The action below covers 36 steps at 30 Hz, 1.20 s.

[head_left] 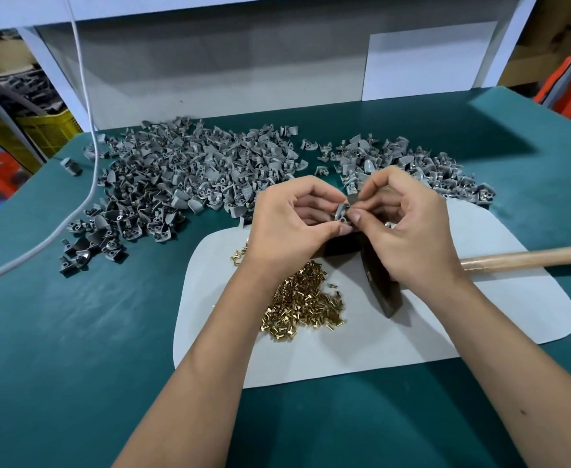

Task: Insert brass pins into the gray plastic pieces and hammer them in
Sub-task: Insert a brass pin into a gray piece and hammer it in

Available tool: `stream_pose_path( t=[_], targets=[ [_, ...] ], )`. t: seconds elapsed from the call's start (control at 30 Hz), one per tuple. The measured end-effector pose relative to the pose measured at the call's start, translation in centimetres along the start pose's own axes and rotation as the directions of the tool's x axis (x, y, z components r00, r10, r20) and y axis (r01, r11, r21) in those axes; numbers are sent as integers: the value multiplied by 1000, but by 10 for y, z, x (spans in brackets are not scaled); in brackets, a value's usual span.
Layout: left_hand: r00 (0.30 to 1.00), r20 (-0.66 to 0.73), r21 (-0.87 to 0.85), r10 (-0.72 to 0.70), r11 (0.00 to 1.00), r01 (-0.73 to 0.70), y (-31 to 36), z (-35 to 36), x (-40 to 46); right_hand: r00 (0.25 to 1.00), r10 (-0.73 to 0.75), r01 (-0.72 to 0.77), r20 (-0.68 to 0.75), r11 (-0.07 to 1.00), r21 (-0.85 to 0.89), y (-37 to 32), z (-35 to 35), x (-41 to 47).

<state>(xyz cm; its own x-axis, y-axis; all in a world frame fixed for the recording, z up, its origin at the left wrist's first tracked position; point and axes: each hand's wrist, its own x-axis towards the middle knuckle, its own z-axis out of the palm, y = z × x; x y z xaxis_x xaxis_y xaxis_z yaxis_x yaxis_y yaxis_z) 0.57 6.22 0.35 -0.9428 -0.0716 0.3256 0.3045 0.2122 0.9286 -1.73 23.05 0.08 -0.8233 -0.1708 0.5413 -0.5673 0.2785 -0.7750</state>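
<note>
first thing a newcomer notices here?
Both hands, left and right, meet mid-frame, pinching one gray piece. A big gray pile sprawls far left on the green table; brass pins glint on the white mat under the wrists.

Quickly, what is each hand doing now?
Left hand: pinches a gray piece.
Right hand: fingers pinched at the same piece; pin not visible.

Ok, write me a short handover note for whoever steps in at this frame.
Left hand pinches one gray piece above the white mat; right hand pinches at the same piece, pin not clearly visible.
Loose brass pins lie on the mat; hammer rests there, ungripped.
Large gray pile far left, smaller pile far right.
Left: seat the pin, hammer it, repeat.
</note>
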Motion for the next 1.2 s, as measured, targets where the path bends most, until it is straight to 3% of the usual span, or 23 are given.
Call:
stream_pose_path(
  t=[0.27, 0.67, 0.87, 1.03, 1.2],
  targets=[
    [1000, -7, -54, -15, 998, 15, 5, -1, -1, 976, -195, 207, 93, 969, -135, -5, 0, -1],
    [981, 38, 293, 192, 936, -195, 2, 5, 1, 989, -107, 117, 98, 988, -102, -3, 0, -2],
    [999, -2, 36, 45, 998, -44, -5, -2, 1, 995, -61, 67, 77, 995, -69, 2, 2, -3],
    [1000, 4, -101, 23, 995, -23, -6, -7, 2, 984, -167, 175, 62, 973, -153, 2, -1, -3],
    [999, 28, -128, 22, 992, -18, -6, -9, 2, 957, -291, 286, 22, 920, -268, 3, -4, -1]
  ],
)
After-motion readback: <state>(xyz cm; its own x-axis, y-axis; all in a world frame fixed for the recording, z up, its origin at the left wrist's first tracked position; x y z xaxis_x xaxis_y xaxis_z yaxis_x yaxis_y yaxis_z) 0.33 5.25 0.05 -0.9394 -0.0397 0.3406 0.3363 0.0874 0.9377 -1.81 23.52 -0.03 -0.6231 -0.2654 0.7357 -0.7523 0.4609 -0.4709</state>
